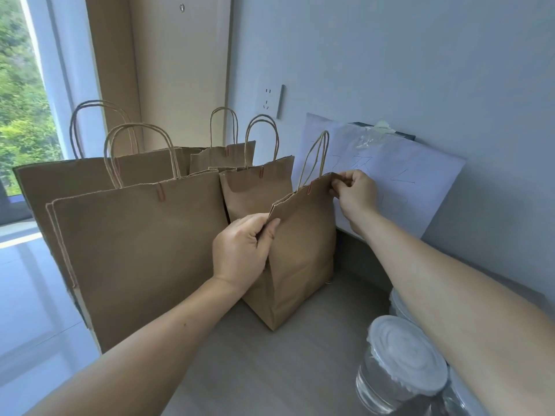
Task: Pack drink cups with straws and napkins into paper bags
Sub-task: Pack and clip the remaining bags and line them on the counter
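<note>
Small paper bag [300,259] stands upright on the table [270,373], base down, long axis vertical, mouth pointing up. The top rim slants from the near-left corner up to the far-right corner, toward the wall. A twisted-paper handle [313,160] rises from the rim near the far end. Contents not visible.

Left hand [241,249]: grips the near corner of the rim, with the thumb on the front panel and the fingers [250,223] curled over the edge, clamped on the paper.

Right hand [357,193]: pinches the far corner of the same rim, fingers [341,184] closed on the paper. The forearm crosses over the near-right part of the table.

Lidded clear cups [402,364] stand upright at the near-right of the table, well apart from the bag, one partly hidden under the right forearm.

Two large bags [141,250] stand upright just left of the small bag, one behind the other, handles up. Two medium bags [258,190] stand behind, the nearer one touching or just beside the small bag; cannot tell which.

A white sheet [405,175] leans on the wall behind the right hand. A wall socket [267,99] sits above it to the left.
</note>
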Demonstrator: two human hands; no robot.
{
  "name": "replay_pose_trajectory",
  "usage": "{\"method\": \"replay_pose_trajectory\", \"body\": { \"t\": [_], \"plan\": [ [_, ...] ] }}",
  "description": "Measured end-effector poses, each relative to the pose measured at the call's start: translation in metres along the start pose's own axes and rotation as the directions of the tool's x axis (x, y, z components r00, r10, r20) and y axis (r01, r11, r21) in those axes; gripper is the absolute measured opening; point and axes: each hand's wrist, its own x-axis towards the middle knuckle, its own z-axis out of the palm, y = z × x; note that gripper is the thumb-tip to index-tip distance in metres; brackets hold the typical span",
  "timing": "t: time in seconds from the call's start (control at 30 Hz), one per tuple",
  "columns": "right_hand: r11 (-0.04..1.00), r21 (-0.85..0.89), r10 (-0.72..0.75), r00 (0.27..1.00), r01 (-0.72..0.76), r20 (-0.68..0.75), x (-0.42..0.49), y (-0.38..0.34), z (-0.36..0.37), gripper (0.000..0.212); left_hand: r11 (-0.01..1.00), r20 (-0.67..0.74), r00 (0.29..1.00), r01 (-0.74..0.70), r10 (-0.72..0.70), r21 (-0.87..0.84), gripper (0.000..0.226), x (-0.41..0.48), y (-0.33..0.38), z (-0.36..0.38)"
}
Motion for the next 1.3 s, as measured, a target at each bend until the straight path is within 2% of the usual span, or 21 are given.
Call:
{"method": "replay_pose_trajectory", "body": {
  "t": [0.17,0.23,0.37,0.47,0.5,0.6,0.7,0.8,0.87,1.07,1.3],
  "plan": [
    [1.0,-0.027,0.012,1.0,-0.012,-0.006,-0.008,0.004,-0.005,0.008,0.994,0.023,0.993,0.113,-0.113,0.006,0.056,0.005,0.0,0.0],
    [0.999,-0.043,0.007,1.0,-0.007,0.0,-0.013,0.002,-0.009,0.019,0.99,0.02,0.99,0.138,-0.139,0.029,0.054,0.008,0.002,0.0],
    [0.993,-0.116,0.004,0.999,0.001,0.037,-0.028,-0.004,-0.026,0.058,0.959,0.058,0.96,0.27,-0.275,0.084,0.039,0.009,0.01,0.004],
    [0.978,-0.206,0.003,0.995,0.017,0.098,-0.043,-0.008,-0.053,0.067,0.932,0.117,0.926,0.349,-0.359,0.101,0.021,0.003,0.021,0.002],
    [0.971,-0.238,-0.004,0.993,0.033,0.118,-0.049,-0.01,-0.065,0.067,0.922,0.12,0.915,0.375,-0.385,0.101,0.021,0.002,0.027,0.001],
    [0.961,-0.269,-0.016,0.986,0.06,0.164,-0.069,-0.015,-0.108,0.065,0.897,0.036,0.907,0.407,-0.419,0.175,0.077,-0.003,0.049,-0.001],
    [0.954,-0.285,-0.045,0.983,0.094,0.176,-0.097,-0.019,-0.157,0.063,0.925,-0.021,0.942,0.332,-0.334,0.183,0.088,-0.012,0.098,0.005],
    [0.907,-0.397,-0.06,0.974,0.144,0.217,-0.132,-0.014,-0.213,0.062,0.959,0.109,0.965,0.215,-0.237,0.182,0.08,-0.031,0.156,0.02],
    [0.884,-0.444,-0.037,0.969,0.145,0.244,-0.158,-0.008,-0.254,0.063,0.967,0.233,0.949,0.167,-0.21,0.193,0.075,-0.047,0.197,0.031],
    [0.851,-0.521,0.059,0.973,0.067,0.223,-0.238,0.016,-0.378,0.063,0.965,0.523,0.834,0.038,-0.174,0.26,0.07,-0.103,0.312,0.064],
    [0.812,-0.581,0.183,0.971,-0.06,0.156,-0.318,0.047,-0.494,0.063,0.946,0.731,0.665,-0.115,-0.154,0.303,0.073,-0.167,0.415,0.103]
  ]
}}
